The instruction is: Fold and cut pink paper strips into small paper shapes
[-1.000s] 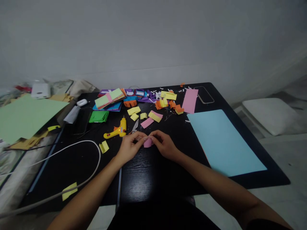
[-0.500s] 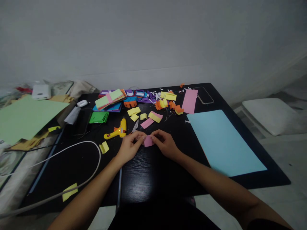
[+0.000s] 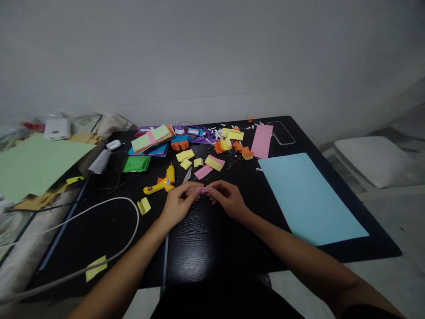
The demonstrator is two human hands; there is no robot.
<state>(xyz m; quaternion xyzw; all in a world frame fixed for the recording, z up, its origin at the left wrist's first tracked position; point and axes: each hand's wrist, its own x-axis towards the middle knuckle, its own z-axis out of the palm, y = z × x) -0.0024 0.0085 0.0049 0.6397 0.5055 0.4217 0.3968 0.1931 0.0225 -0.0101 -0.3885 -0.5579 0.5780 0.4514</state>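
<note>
A small piece of pink paper (image 3: 205, 190) is pinched between both hands over the dark table (image 3: 192, 252). My left hand (image 3: 179, 201) grips its left end and my right hand (image 3: 229, 199) its right end, thumbs toward me. Only a narrow band of the paper shows; fingers hide the rest. Just beyond the left fingers, scissors (image 3: 187, 175) lie partly covered by the hand. A yellow glue gun (image 3: 161, 180) rests to the left, a small light glowing on it. Pink and yellow strips (image 3: 214, 163) lie just past my hands.
A light blue sheet (image 3: 312, 199) covers the right side. Paper scraps (image 3: 229, 144), a stack of coloured strips (image 3: 152, 139) and green papers (image 3: 137, 164) lie at the back. A white cable (image 3: 137, 221) loops on the left. A phone-shaped outline (image 3: 281, 133) sits at back right.
The pink paper showed a broad square face before; now just a thin band is visible between the fingers, as if folded or tipped. Both hands stay in nearly the same place.
</note>
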